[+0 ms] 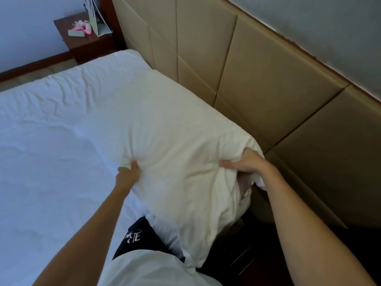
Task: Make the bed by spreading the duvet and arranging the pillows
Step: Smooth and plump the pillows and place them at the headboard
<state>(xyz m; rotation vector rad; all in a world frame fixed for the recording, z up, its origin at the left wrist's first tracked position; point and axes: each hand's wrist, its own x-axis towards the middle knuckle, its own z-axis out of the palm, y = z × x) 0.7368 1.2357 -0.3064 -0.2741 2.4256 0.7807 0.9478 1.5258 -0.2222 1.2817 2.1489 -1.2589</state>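
At lower centre, the left hand (128,174) and the right hand (245,164) each pinch bunched fabric of the white pillow (165,129), which lies across the bed (51,141) beside the tan headboard (257,83), nightstand (86,40) upper left.

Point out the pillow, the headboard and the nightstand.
pillow (175,129): head view, middle of its white top face.
headboard (257,79): head view, a tan padded panel beside the pillow.
nightstand (86,41): head view, bare part of its dark wooden top.
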